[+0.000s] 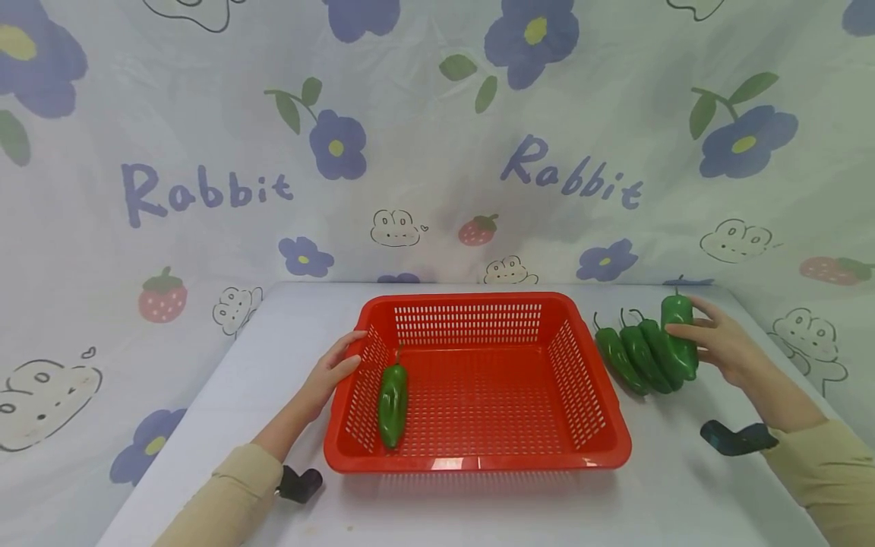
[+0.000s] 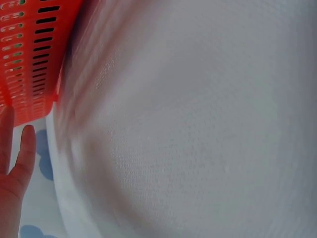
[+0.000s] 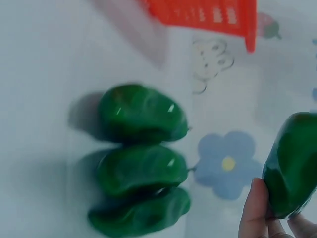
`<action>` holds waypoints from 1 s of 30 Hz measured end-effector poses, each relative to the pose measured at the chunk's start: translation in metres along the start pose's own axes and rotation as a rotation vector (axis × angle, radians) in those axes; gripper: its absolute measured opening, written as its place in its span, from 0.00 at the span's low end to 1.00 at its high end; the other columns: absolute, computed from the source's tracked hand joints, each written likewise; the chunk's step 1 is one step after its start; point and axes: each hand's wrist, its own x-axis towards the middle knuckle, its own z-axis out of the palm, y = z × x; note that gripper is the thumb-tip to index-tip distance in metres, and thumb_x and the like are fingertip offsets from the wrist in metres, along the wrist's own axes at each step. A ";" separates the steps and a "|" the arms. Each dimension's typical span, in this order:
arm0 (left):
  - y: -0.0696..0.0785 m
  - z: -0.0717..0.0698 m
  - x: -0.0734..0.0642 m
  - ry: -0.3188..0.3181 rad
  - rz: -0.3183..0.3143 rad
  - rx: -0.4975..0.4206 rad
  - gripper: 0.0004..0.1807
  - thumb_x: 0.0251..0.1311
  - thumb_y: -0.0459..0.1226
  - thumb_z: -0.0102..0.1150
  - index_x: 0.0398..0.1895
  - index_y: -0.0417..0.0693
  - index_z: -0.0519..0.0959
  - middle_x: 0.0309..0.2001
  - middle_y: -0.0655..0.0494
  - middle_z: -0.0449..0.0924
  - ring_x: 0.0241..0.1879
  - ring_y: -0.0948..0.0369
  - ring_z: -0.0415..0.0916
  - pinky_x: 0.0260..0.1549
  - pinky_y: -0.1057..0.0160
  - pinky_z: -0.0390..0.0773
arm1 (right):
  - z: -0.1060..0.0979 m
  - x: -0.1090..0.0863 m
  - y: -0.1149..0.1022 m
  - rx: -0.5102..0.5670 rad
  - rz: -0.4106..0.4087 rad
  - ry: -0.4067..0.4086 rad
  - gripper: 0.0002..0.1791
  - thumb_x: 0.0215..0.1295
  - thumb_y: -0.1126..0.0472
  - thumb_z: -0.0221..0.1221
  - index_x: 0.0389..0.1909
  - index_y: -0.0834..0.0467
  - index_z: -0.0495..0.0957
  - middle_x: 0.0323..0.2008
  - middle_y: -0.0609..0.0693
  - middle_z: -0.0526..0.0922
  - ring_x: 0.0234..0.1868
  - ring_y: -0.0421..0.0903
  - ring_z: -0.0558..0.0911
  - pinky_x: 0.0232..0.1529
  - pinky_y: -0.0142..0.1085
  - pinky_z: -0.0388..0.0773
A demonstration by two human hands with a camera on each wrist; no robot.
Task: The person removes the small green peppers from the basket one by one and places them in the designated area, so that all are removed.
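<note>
A green pepper (image 1: pixel 678 334) is pinched between the thumb and fingers of my right hand (image 1: pixel 726 343), raised above the table at the right. In the right wrist view the held pepper (image 3: pixel 293 166) is at the right edge, clear of the others. Three more green peppers (image 3: pixel 143 171) lie side by side on the table beside the red basket (image 1: pixel 478 462). Inside that basket, along its left side, lies one green pepper (image 1: pixel 393 406). My left hand (image 1: pixel 328 377) rests its extended fingers against the basket's left rim.
A white table (image 1: pixel 273 334) carries everything, backed by a curtain (image 1: pixel 424 152) printed with flowers, rabbits and strawberries. Black devices (image 1: pixel 301 484) are worn at both wrists. The slotted basket wall (image 2: pixel 39 54) shows at upper left in the left wrist view.
</note>
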 end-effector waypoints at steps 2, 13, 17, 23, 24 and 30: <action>0.000 0.000 0.000 -0.001 0.004 -0.003 0.26 0.66 0.40 0.41 0.66 0.46 0.55 0.63 0.36 0.57 0.43 0.69 0.72 0.40 0.67 0.79 | -0.003 0.001 0.004 -0.011 0.008 0.010 0.49 0.66 0.49 0.51 0.68 0.62 0.25 0.64 0.79 0.42 0.60 0.71 0.58 0.58 0.60 0.62; -0.001 0.000 0.000 0.001 -0.001 0.017 0.25 0.66 0.40 0.42 0.66 0.47 0.56 0.63 0.37 0.57 0.45 0.69 0.71 0.42 0.68 0.78 | -0.013 0.010 0.026 -0.042 0.088 0.055 0.50 0.65 0.48 0.50 0.67 0.65 0.24 0.62 0.81 0.38 0.61 0.74 0.55 0.58 0.59 0.62; -0.001 0.001 0.000 0.005 -0.004 0.013 0.25 0.66 0.40 0.42 0.65 0.46 0.56 0.63 0.37 0.57 0.44 0.68 0.71 0.41 0.67 0.78 | -0.015 0.015 0.034 -0.053 0.118 0.050 0.50 0.65 0.47 0.49 0.66 0.68 0.25 0.62 0.82 0.40 0.61 0.74 0.54 0.59 0.58 0.61; 0.001 0.003 -0.001 0.011 -0.007 0.015 0.25 0.66 0.40 0.41 0.65 0.46 0.56 0.62 0.37 0.57 0.44 0.69 0.70 0.41 0.68 0.78 | -0.019 0.022 0.044 -0.066 0.187 0.008 0.50 0.65 0.47 0.48 0.66 0.67 0.23 0.63 0.80 0.34 0.62 0.75 0.49 0.60 0.61 0.56; 0.001 0.003 -0.002 0.013 -0.008 0.012 0.25 0.66 0.40 0.42 0.65 0.46 0.56 0.62 0.38 0.57 0.44 0.69 0.70 0.40 0.69 0.78 | -0.019 0.022 0.045 -0.067 0.198 0.002 0.50 0.65 0.47 0.48 0.66 0.67 0.23 0.63 0.80 0.33 0.62 0.75 0.49 0.60 0.62 0.55; 0.000 0.003 -0.001 0.008 0.005 -0.005 0.25 0.66 0.39 0.41 0.65 0.44 0.55 0.64 0.37 0.55 0.47 0.62 0.71 0.40 0.67 0.79 | -0.016 0.027 0.050 -0.052 0.231 -0.006 0.50 0.64 0.49 0.49 0.65 0.68 0.22 0.63 0.79 0.31 0.63 0.75 0.46 0.61 0.59 0.55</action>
